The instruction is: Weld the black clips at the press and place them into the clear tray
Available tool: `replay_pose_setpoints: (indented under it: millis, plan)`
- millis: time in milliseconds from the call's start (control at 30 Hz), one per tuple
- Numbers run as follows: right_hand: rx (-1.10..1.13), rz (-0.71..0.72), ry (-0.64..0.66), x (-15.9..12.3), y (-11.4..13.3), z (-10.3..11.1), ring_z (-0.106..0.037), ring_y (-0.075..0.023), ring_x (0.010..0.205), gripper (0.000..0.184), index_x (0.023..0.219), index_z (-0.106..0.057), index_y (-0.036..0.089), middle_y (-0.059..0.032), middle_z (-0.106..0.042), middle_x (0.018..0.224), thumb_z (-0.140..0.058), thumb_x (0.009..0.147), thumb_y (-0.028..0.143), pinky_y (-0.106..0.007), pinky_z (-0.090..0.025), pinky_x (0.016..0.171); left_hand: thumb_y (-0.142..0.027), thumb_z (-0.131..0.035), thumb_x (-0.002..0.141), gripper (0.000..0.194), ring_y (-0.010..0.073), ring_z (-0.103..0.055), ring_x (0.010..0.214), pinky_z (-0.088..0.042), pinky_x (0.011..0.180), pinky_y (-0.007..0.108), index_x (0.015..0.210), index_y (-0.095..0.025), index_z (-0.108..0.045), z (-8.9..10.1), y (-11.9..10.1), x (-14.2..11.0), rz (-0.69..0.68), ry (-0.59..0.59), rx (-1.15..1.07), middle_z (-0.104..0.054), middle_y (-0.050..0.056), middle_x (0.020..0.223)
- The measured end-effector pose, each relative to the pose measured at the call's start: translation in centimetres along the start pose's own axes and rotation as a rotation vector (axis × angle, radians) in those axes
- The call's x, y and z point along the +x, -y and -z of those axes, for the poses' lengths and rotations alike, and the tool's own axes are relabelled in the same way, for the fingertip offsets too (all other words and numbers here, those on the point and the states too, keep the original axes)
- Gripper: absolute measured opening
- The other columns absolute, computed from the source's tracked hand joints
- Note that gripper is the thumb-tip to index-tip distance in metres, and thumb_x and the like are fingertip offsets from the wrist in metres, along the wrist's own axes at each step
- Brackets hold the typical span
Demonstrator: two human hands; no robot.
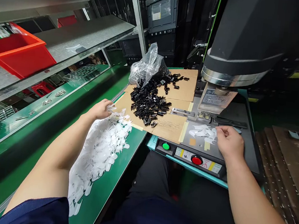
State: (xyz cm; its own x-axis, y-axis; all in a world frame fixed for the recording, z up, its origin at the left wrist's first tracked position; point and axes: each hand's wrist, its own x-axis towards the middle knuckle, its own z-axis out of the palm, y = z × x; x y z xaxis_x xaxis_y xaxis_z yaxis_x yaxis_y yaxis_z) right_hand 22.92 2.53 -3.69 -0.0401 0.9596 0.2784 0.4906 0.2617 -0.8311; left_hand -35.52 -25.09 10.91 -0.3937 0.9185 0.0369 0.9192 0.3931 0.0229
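My left hand (101, 109) is over the far end of a large heap of white plastic pieces (105, 146) on the green bench. Its fingers are closed around a thin, whitish plastic piece (112, 107). On the machine's dark bed, my right hand (230, 142) has its thumb and fingers pinched together, touching the edge of a small pile of white pieces (203, 132). What the right fingertips hold, if anything, is hidden. Behind that pile a metal fixture (204, 115) sits below the press head (222, 90). Many small black parts (149, 103) lie heaped on cardboard (169, 127).
A clear plastic bag (147, 67) stands behind the black parts. Green (165, 146) and red (196, 160) buttons face me on the machine's front. A red bin (18, 52) rests on the left shelf. Stacked brown trays (288, 171) are at right, grey crates (162, 11) behind.
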Motion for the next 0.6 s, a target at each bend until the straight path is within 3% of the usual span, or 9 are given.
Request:
replay_pose_setpoints:
  millis: [133,233,400,500,600]
  plan:
    - [0.005,0.042,-0.011,-0.1,-0.3,-0.1,-0.072,-0.0223,0.088,0.021,0.099,-0.076,0.023,-0.0073,-0.08,0.098,-0.062,0.092,0.037,-0.034,-0.054,0.086,-0.041,-0.069,0.078,0.054,0.0279,-0.066,0.118,-0.055,0.108,0.034,0.13,-0.027,-0.066,1.0,-2.4,-0.2,-0.047,-0.024,-0.017,-0.061,0.007,0.131]
    - [0.023,0.075,-0.007,-0.3,-0.4,-0.2,-0.072,-0.0228,0.09,0.02,0.098,-0.074,0.024,-0.0063,-0.079,0.097,-0.061,0.092,0.036,-0.035,-0.056,0.088,-0.039,-0.07,0.079,0.051,0.0284,-0.064,0.12,-0.054,0.109,0.034,0.129,-0.029,-0.066,1.9,-6.5,0.2,-0.131,-0.042,-0.065,-0.061,0.006,0.131]
    - [0.022,0.12,-0.02,-0.4,-0.8,-0.2,-0.072,-0.0267,0.095,0.019,0.099,-0.074,0.025,-0.0068,-0.079,0.1,-0.059,0.093,0.036,-0.04,-0.058,0.089,-0.034,-0.067,0.084,0.049,0.0299,-0.06,0.127,-0.051,0.115,0.039,0.132,-0.026,-0.064,1.4,-17.9,1.8,-0.372,-0.026,-0.185,-0.06,0.007,0.134]
    - [0.043,0.128,-0.044,-0.5,-0.9,-0.1,-0.072,-0.0283,0.095,0.019,0.1,-0.073,0.026,-0.0074,-0.079,0.101,-0.058,0.094,0.036,-0.043,-0.058,0.09,-0.029,-0.068,0.086,0.048,0.0288,-0.062,0.126,-0.054,0.111,0.038,0.134,-0.025,-0.064,-0.8,-25.9,2.8,-0.533,-0.057,-0.295,-0.059,0.008,0.136]
    - [0.056,0.124,-0.053,-0.7,-0.7,0.0,-0.071,-0.028,0.095,0.018,0.099,-0.072,0.028,-0.0064,-0.079,0.1,-0.058,0.094,0.036,-0.043,-0.059,0.091,-0.023,-0.07,0.085,0.047,0.028,-0.065,0.119,-0.057,0.106,0.04,0.132,-0.026,-0.065,-4.1,-33.1,3.6,-0.642,-0.086,-0.402,-0.06,0.009,0.133]
